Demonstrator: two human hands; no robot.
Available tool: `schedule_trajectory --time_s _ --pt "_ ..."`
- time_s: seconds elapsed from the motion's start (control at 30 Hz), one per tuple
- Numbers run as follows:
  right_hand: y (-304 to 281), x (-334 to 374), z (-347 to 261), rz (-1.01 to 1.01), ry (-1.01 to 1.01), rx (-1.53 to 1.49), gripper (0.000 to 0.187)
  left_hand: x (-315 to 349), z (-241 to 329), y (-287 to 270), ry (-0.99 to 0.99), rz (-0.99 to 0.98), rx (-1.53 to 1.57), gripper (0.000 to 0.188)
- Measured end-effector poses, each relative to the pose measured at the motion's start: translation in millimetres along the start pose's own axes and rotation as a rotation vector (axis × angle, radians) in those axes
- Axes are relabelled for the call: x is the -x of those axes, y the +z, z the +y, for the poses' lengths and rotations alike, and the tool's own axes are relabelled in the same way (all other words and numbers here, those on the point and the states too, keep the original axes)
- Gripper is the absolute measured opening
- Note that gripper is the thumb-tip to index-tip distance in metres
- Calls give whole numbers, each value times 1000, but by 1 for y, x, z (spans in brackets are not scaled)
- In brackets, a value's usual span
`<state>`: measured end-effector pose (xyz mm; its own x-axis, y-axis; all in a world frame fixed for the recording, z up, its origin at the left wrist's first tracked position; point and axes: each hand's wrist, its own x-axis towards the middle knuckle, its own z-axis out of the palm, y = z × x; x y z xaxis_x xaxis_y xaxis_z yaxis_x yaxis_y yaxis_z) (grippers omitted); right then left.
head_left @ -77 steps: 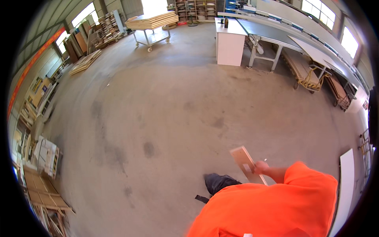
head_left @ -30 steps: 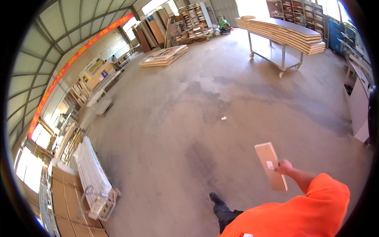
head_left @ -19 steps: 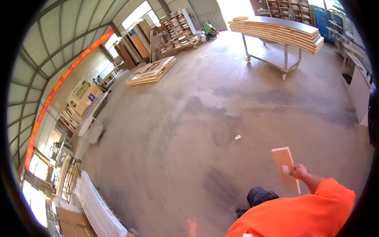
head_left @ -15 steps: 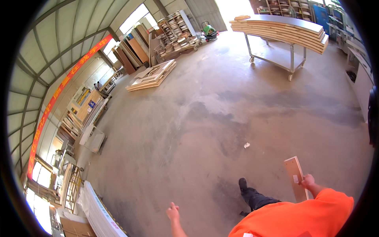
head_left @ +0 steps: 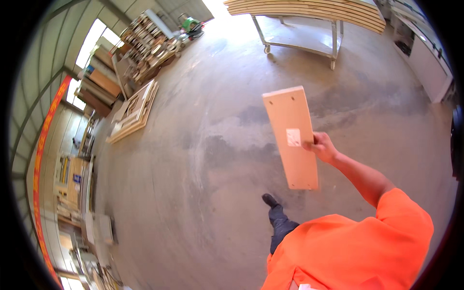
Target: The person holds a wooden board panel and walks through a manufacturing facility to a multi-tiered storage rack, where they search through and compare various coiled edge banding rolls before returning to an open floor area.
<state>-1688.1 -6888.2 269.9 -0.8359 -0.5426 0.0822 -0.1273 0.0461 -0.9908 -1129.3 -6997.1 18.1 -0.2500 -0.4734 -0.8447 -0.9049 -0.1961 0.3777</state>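
My right hand [head_left: 323,147] grips a flat wooden board [head_left: 286,116] by its right long edge, with the thumb on the face and the fingers behind. The board is light brown and rectangular, with small holes near both ends. A white paper label [head_left: 293,137] is stuck near its middle, close to my thumb. It is held out in front of me above the concrete floor, its long side pointing away from me. My left hand is out of the picture.
Ahead, a wheeled metal cart [head_left: 302,39] carries a stack of long wooden panels [head_left: 309,10]. Flat panels [head_left: 133,113] lie on the floor at left, with a cluttered shelf [head_left: 147,46] behind them. A white cabinet [head_left: 425,63] stands at right.
My right hand has raised the board from beside my body to in front of me. My left hand has gone out of view. The cart and floor panels have shifted left in the picture.
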Motion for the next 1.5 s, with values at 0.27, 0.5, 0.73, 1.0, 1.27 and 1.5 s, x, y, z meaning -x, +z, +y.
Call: schedule_trajectory --time_s 0.27,0.5,0.73,1.0,1.27,1.5 --pt "76 -197 -66 129 -71 -226 33 -228 299 -229 144 105 218 44" --pt "109 -351 -51 185 -200 -301 30 -203 782 -337 955 82 117 51" --pt "168 -573 -20 -106 -255 -325 27 -240 983 -292 1338 -133 -240 41" --pt "198 -872 -6 -553 -292 51 18 -349 1168 -342 1103 60 744 24" --pt "50 -1063 191 55 317 391 15 -454 1459 -415 1058 -17 1313 51" --pt "-72 -1101 345 732 844 178 40 -569 1662 -487 1065 78 1307 58"
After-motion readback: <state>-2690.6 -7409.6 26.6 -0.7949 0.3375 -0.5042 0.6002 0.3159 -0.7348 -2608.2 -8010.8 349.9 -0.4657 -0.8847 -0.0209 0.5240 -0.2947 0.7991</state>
